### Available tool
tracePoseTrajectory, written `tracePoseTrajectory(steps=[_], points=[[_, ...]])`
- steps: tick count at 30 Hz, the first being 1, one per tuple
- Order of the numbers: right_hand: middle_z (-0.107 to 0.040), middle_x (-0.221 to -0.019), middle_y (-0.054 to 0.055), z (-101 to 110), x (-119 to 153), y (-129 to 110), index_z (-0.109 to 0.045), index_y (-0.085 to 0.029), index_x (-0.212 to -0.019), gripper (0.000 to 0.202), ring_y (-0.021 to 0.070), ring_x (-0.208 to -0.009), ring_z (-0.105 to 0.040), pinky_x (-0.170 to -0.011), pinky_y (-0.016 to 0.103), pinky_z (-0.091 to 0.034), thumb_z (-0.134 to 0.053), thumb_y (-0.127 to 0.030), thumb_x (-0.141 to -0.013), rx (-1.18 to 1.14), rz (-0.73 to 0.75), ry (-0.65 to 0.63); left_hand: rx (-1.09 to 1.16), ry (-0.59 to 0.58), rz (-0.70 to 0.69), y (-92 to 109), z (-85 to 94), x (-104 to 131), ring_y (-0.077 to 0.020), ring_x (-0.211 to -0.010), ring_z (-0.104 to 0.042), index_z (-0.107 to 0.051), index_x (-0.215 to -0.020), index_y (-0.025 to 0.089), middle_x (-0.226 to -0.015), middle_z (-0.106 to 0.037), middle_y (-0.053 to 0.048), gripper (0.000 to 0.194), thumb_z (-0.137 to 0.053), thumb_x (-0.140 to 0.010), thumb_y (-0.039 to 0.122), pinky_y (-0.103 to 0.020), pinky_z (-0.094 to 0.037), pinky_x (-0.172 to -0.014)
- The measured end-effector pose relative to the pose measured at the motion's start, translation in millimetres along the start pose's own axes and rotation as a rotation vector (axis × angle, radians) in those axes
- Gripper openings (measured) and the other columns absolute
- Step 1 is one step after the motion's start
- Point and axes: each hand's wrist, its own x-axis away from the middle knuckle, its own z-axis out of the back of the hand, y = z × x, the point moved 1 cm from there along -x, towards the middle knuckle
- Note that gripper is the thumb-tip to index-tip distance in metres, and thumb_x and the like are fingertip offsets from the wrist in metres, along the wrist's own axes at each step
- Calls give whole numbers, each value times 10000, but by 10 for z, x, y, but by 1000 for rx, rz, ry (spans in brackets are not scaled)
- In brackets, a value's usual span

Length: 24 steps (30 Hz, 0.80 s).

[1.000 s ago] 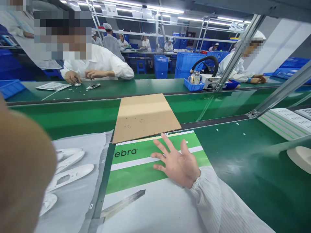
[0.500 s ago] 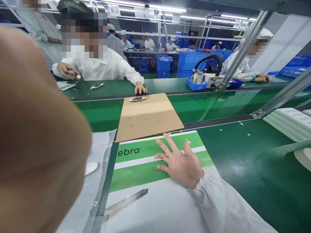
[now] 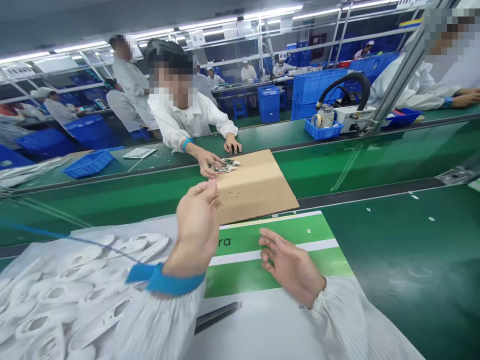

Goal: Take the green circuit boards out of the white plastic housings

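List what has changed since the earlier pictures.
The left hand has come forward from close to the camera toward the cardboard; the right hand, spread before, has curled. Two circuit parts now lie on the cardboard's far end, a co-worker's hand at the nearer one. The cardboard and green-and-white sheet stay put.

Worktop (image 3: 397, 285): shells (image 3: 56, 292) on a liner (image 3: 159, 224), along the left; mat (image 3: 270, 320) right of the liner, up to near the far edge; slips (image 3: 431, 219) right of the mat, toward the far edge. Cardboard (image 3: 262, 187): beyond the mat, between worktop and bench (image 3: 270, 136). Boards (image 3: 231, 162): on the cardboard, far left corner. Bench, left to right: tray (image 3: 89, 162), paper (image 3: 140, 153), basket (image 3: 325, 132), machine (image 3: 352, 120). Right hand (image 3: 294, 265): over the mat's right half.
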Motion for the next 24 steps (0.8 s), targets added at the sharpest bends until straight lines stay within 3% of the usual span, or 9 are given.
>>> tracePoseTrajectory(steps=[3,7,10,15,20,24], points=[[-574,-1023,38,-15,-2,3,-704,-235,-1112,326,125,-777,-486,-686,259,-396,-705,-395,-827,-2,-9,12,-769,-71,-166,-331,-95,-652,-166,-824,-616,-581,-990,161,-988,-631,-76,186,-551,-854,284,-306,-510,-738],[-532,-1013,46,-12,-20,21,-714,-220,-1085,312,127,-775,-460,-687,265,-371,-701,-400,-830,-13,-27,14,-1137,-214,-241,-565,-241,-1515,-287,-1093,-589,-641,-960,146,-1060,-665,-117,228,-658,-735,181,-381,-461,-964],[-510,-1014,46,-2,-29,22,-708,-218,-1090,294,131,-791,-449,-717,274,-363,-677,-385,-850,-30,-39,-1,-1340,-311,-290,-677,-323,-1912,-328,-1269,-488,-653,-1050,143,-1217,-636,-135,330,-694,-734,226,-383,-381,-1079],[-498,-1014,49,4,-41,20,-704,-216,-1088,287,139,-807,-441,-750,290,-357,-654,-384,-861,-46,-48,-2,-1583,-424,-303,-824,-386,-2150,-344,-1268,-505,-570,-1257,119,-1307,-593,-175,504,-654,-834,381,-409,-391,-1069],[-496,-1017,50,-1,-45,31,-709,-231,-1085,294,143,-806,-439,-752,296,-356,-663,-399,-849,-38,-56,-1,-1717,-523,-282,-824,-449,-2233,-329,-1281,-491,-591,-1229,137,-1318,-575,-156,472,-646,-872,440,-440,-403,-1069],[-502,-1010,53,11,-57,51,-726,-233,-1058,316,137,-794,-444,-732,285,-356,-705,-425,-808,-42,-54,-6,-1762,-605,-187,-803,-526,-2343,-240,-1098,-605,-590,-1209,149,-1234,-602,-101,368,-606,-930,389,-446,-525,-928]])
